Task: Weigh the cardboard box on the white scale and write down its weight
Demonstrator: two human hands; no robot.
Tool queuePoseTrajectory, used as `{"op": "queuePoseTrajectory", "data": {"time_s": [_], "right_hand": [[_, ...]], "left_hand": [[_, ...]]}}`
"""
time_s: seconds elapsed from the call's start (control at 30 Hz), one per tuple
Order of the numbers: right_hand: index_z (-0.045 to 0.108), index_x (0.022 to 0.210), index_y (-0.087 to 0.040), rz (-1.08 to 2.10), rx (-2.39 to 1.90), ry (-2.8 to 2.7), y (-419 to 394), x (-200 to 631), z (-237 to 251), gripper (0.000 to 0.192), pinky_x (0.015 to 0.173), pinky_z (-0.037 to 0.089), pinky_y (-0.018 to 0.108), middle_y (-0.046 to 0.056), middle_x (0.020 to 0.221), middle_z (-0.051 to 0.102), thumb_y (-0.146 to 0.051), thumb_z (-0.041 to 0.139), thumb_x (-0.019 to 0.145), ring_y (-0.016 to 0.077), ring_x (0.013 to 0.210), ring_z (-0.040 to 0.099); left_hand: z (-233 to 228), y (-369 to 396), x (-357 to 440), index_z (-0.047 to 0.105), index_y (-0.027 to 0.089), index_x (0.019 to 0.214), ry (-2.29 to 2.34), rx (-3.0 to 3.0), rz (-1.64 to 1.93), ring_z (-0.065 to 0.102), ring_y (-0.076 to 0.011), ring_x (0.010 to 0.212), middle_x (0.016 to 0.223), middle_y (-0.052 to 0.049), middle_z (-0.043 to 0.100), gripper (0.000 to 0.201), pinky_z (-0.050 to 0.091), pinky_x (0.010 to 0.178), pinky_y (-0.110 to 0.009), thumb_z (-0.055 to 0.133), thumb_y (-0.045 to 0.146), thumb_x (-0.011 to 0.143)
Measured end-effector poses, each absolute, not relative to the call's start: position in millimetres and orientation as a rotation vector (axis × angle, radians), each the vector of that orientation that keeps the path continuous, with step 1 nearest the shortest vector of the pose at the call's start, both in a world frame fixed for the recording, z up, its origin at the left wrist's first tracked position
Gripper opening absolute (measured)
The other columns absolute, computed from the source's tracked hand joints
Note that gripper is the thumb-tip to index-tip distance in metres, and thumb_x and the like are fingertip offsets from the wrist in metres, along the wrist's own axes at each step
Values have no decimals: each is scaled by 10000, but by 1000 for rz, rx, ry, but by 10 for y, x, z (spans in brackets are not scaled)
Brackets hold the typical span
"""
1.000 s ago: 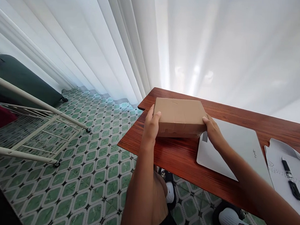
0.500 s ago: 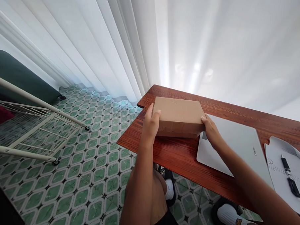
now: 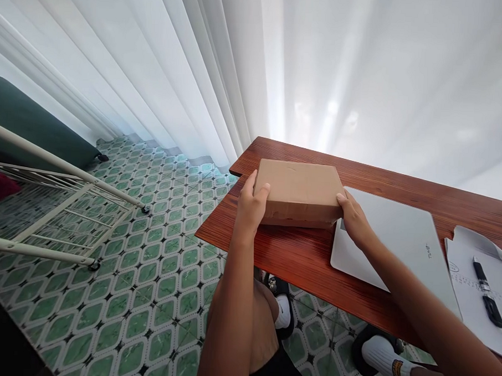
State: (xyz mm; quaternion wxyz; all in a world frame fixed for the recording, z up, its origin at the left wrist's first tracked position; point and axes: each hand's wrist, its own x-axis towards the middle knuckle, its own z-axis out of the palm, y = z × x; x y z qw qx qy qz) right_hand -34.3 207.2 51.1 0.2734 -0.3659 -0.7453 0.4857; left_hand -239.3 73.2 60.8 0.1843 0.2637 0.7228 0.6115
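Observation:
A closed brown cardboard box is between my two hands, over the left part of the reddish wooden table. My left hand grips its left end, with the thumb on the near top corner. At the right end, my right hand holds the box with the thumb near the top edge. Whether the underside rests fully on the wood I cannot tell. Beside the box, under my right forearm, lies a silver laptop with its lid down.
Paper sheets with a black marker on them lie at the table's right. A white curtain hangs behind. To the left, a white wheeled metal rack and a dark green wheeled object stand on the green tiled floor.
The view has shifted very slightly. Both hands keep the same hold on the cardboard box, which has stayed almost in place.

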Motion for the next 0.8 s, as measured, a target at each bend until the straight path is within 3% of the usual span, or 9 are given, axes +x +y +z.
{"op": "queuePoseTrajectory", "data": {"time_s": [0.43,0.8], "right_hand": [[591,1340,-265,1266,-959,-2011,2049,-354,452,451,1087,441,480,62,1400,621,-492,350,1033,323,1321,526],[516,1474,-276,1264,-973,-2032,2014,-352,433,510,1174,379,508,51,1512,543,-483,350,1038,311,1378,495]], "left_hand": [[512,725,-2486,532,148,1464,1934,780,1786,522,-279,1352,1469,-75,561,618,434,1142,-389,595,315,873],[445,699,-2543,510,146,1412,1933,742,1753,523,-284,1321,1458,-103,540,593,431,1130,-386,593,271,839]]}}
